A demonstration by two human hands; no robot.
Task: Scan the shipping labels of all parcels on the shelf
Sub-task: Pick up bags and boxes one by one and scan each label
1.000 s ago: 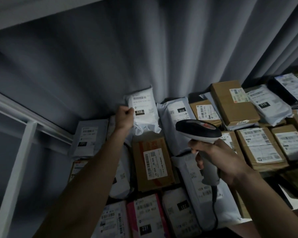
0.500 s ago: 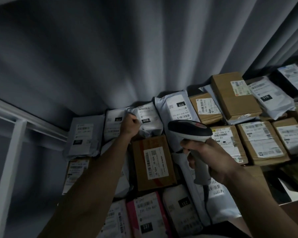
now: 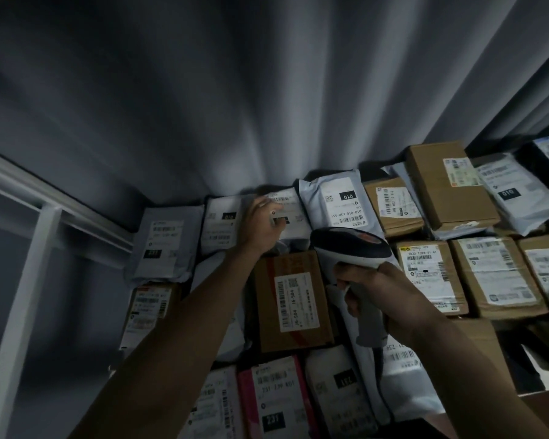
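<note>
Several labelled parcels lie flat on the shelf, white mailer bags and brown boxes. My left hand (image 3: 260, 224) lies on a small white mailer bag (image 3: 290, 213) in the back row, fingers spread over its label. My right hand (image 3: 381, 299) grips the handle of a grey barcode scanner (image 3: 351, 248), whose head points toward the back row. Just below the left hand sits a brown box (image 3: 293, 301) with a white label. Another white bag marked 010 (image 3: 333, 204) lies to the right of the held one.
A grey curtain (image 3: 267, 90) hangs behind the parcels. A white shelf frame post (image 3: 23, 305) stands at the left. More brown boxes (image 3: 450, 185) and bags fill the shelf to the right. A pink parcel (image 3: 276, 397) lies in the front row.
My left hand has lowered the small white bag from upright down flat into the back row. The scanner has stayed near the middle, and the view has shifted left.
</note>
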